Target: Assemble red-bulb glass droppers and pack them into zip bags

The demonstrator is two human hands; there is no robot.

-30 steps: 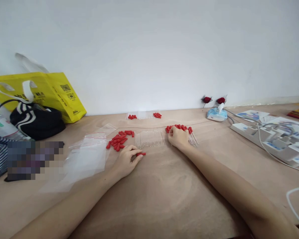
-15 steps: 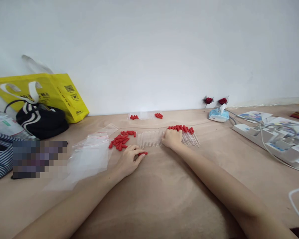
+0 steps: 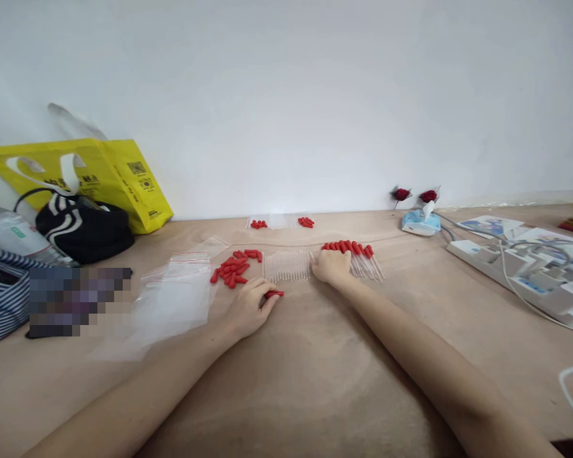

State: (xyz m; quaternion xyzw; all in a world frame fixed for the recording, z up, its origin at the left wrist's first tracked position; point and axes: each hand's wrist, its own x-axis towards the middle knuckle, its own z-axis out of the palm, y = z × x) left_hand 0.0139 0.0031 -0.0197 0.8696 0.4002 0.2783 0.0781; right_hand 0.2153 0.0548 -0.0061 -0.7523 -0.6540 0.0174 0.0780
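Note:
Between the thumb and fingers of my left hand [image 3: 253, 308] is a red rubber dropper bulb [image 3: 274, 293], held just above or on the tabletop. A loose pile of similar red bulbs [image 3: 230, 270] lies beyond that hand. Thin clear glass dropper tubes [image 3: 286, 266] lie side by side in a row. At the row's right end my right hand [image 3: 332, 266] is closed with curled fingers; its fingertips and anything in them are hidden. Just right of it lie several droppers [image 3: 358, 256], tubes with red bulbs on their far ends.
Clear zip bags [image 3: 176, 292] lie left of the bulb pile. Near the wall is another bag [image 3: 281, 221] with red bulbs at both ends. A yellow bag [image 3: 124, 184] and black pouch [image 3: 86, 232] stand left. Wipes [image 3: 421, 222] and a power strip [image 3: 516, 280] with cables are right.
Both hands keep almost the same positions, with the red bulb still in my left hand. The whole view has shifted very slightly.

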